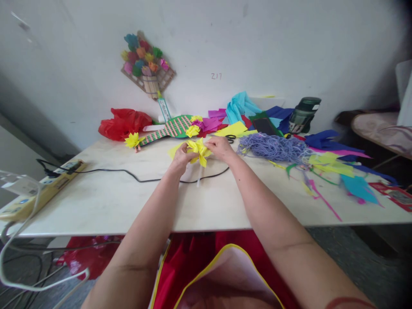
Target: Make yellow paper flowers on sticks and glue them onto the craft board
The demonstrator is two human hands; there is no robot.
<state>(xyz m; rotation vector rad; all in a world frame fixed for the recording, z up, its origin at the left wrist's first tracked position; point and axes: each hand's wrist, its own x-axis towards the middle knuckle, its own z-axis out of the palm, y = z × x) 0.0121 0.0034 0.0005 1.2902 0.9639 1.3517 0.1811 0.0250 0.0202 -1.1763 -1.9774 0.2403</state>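
Above the middle of the white table, a yellow paper flower [200, 150] is held up between both hands. My left hand [183, 155] is closed around the flower's left side. From the right, my right hand [220, 147] pinches a petal at the flower's edge. A thin whitish stick or strip [198, 177] shows below the flower; whether it joins the flower I cannot tell. Just behind lies a green guitar-shaped craft [177, 126] with pinkish strips and yellow and magenta paper flowers. Black-handled scissors [231, 138] lie right beyond my right hand.
A yellow power strip [41, 189] sits at the left, its black cable [135, 177] crossing the table. Purple yarn [273, 146], coloured paper scraps [331, 163] and a dark green bottle [304, 115] are on the right. A red plastic bag [125, 124] lies at the back left.
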